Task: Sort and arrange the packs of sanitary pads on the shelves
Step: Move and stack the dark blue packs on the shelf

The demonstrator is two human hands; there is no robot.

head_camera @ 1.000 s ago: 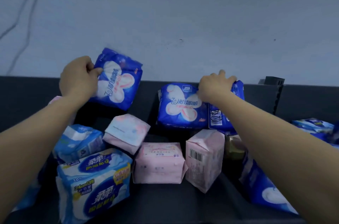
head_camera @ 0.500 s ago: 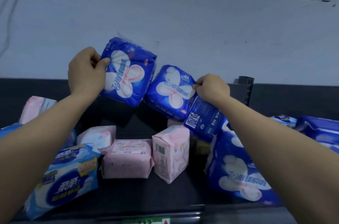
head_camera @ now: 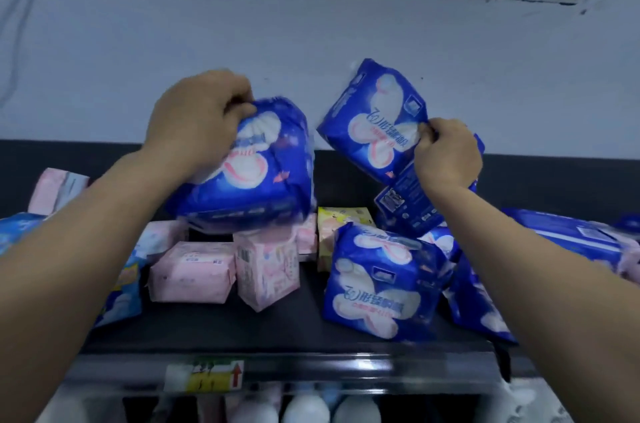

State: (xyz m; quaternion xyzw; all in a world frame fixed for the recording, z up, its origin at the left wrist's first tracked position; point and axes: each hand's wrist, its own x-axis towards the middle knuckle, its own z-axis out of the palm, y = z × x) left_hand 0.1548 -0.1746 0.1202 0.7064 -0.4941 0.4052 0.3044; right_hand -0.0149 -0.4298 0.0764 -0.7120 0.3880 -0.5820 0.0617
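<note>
Packs of sanitary pads [head_camera: 571, 235] in soft plastic wrap crowd the dark flat shelf [head_camera: 277, 325]; on its near lip, toward 6 o'clock, is a yellow-and-white price label [head_camera: 204, 377]; a glossy blue pack with white petal print [head_camera: 377, 287] stands at 5 o'clock; a flat pale pink pack [head_camera: 192, 272] touches an upright pink pack [head_camera: 268, 266] at 7 o'clock; a small yellow pack [head_camera: 341, 218] sits behind them; higher, the left hand [head_camera: 197, 124] curls over and grips a puffy blue pack [head_camera: 256, 173] at 10 o'clock; the right hand [head_camera: 446, 155], at 2 o'clock, pinches a tilted blue pack [head_camera: 374, 121]; a barcode-side blue pack [head_camera: 405, 204] hangs just beneath it, grip hidden; behind rises a pale painted wall [head_camera: 311, 41].
</note>
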